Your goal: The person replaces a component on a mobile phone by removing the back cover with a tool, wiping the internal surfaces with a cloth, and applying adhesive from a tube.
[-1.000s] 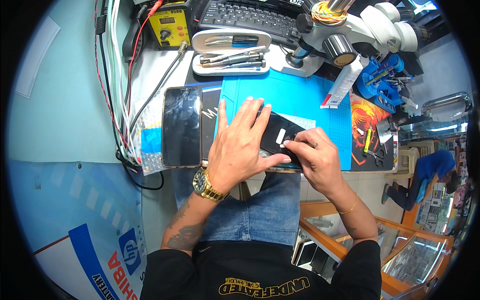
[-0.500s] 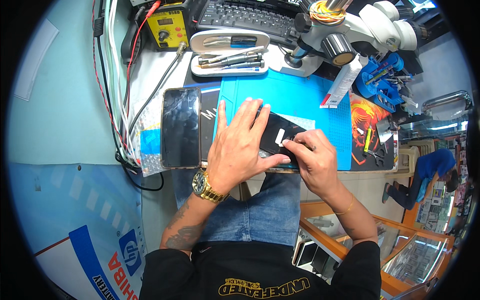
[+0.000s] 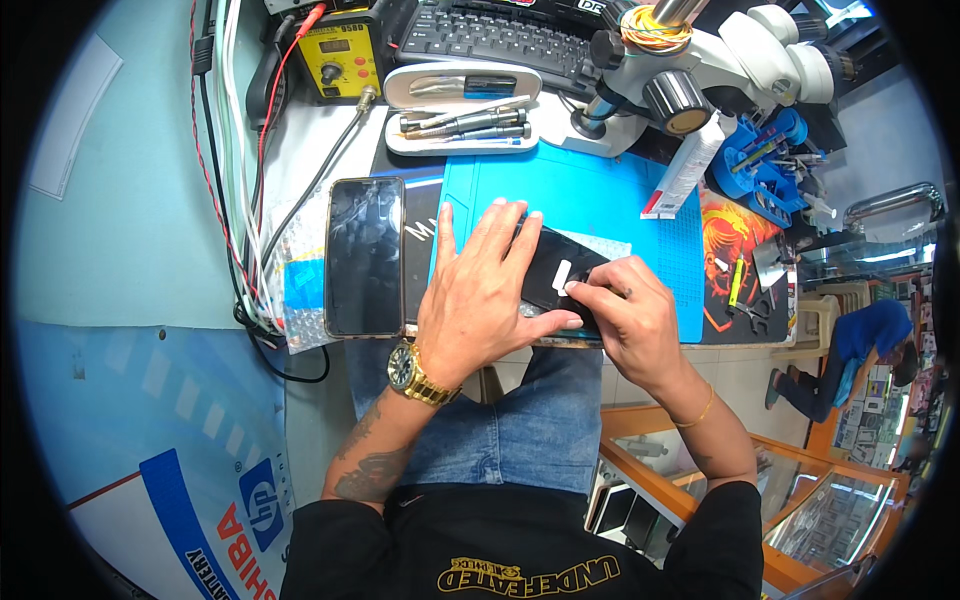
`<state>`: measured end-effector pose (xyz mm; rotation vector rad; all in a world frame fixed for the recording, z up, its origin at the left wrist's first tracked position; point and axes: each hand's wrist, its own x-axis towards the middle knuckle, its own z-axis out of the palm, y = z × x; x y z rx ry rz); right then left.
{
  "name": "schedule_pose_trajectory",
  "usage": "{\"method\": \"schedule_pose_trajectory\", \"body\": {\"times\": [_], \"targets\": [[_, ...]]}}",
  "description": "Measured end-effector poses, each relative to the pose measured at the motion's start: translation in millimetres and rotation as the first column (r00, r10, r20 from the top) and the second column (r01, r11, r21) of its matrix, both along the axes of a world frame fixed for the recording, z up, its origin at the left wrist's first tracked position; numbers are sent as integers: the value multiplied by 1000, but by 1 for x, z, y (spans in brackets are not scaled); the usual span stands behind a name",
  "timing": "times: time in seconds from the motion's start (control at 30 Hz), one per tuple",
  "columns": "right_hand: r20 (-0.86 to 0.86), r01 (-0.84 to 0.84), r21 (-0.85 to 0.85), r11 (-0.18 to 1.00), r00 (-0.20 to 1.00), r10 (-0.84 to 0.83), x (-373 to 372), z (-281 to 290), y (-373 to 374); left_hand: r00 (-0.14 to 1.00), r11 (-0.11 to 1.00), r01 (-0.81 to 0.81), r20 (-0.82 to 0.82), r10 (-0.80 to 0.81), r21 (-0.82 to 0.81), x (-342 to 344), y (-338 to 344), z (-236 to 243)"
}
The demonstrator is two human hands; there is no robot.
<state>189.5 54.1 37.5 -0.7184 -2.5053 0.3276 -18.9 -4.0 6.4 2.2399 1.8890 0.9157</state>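
A flat black phone-shaped piece (image 3: 545, 270) lies at a slant near the front edge of the blue work mat (image 3: 580, 190), a small white sticker (image 3: 562, 275) on its surface. My left hand (image 3: 480, 280) rests across its left part with fingers spread, hiding much of it. At the right end, beside the sticker, the thumb and fingers of my right hand (image 3: 630, 315) are pinched together; whatever they grip is hidden. Left of my left hand lies a larger phone (image 3: 364, 255) with a dark, smudged screen.
Behind the mat are a white case of pen-like tools (image 3: 460, 130), a keyboard (image 3: 490, 45) and a microscope (image 3: 690, 80). A yellow soldering station (image 3: 345, 60) stands back left. At right are a tube (image 3: 685, 165), a blue tool holder (image 3: 760, 170) and pliers (image 3: 757, 312).
Both hands keep nearly the same pose on the black piece. The whole view has shifted very slightly.
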Motion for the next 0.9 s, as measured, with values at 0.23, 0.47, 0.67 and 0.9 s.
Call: {"method": "schedule_pose_trajectory", "body": {"times": [0.23,0.47,0.67,0.9], "targets": [[-18,58,39,998,998,-57,-3,-3,-8,999,1000,12,29,-12,15,0,1,1],[-44,47,-12,999,998,-47,-1,-3,-4,1000,999,15,21,-16,36,-1,1,2],[-10,39,2,999,999,-39,-2,-2,-4,1000,999,7,16,-7,31,-1,0,0],[-37,63,46,997,997,-61,-2,-7,-8,1000,999,4,19,-5,37,-1,0,0]]}}
